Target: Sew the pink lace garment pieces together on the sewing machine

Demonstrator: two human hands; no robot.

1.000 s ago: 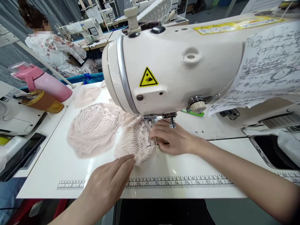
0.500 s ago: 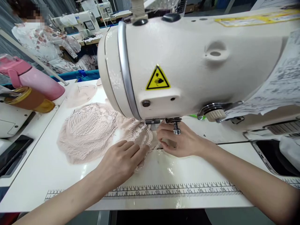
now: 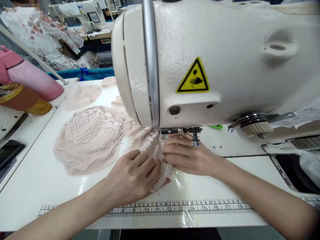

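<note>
Pale pink lace fabric (image 3: 142,136) runs under the head of a cream sewing machine (image 3: 190,43). Just in front of the machine's needle area, my left hand (image 3: 136,175) is closed with its fingers curled on the fabric's scalloped edge. My right hand (image 3: 187,155) lies on the other side of that edge, fingers close together and fingertips on the lace, partly behind the machine's small metal parts. Below my left fingers a corner of the lace hangs toward me. The needle and presser foot are mostly hidden.
Gathered lace pieces (image 3: 87,143) lie at left, with a sheer pink piece (image 3: 83,95) behind. A pink bottle (image 3: 35,76), an amber cup (image 3: 25,100) and a phone (image 3: 10,153) line the left side. Another phone (image 3: 295,171) lies right. A ruler strip (image 3: 175,208) marks the front. A person (image 3: 47,36) sits beyond.
My view has moved closer to the machine. My right hand's fingers, curled in a pinch before, now lie straighter against the lace. More of the lace corner shows below my left hand.
</note>
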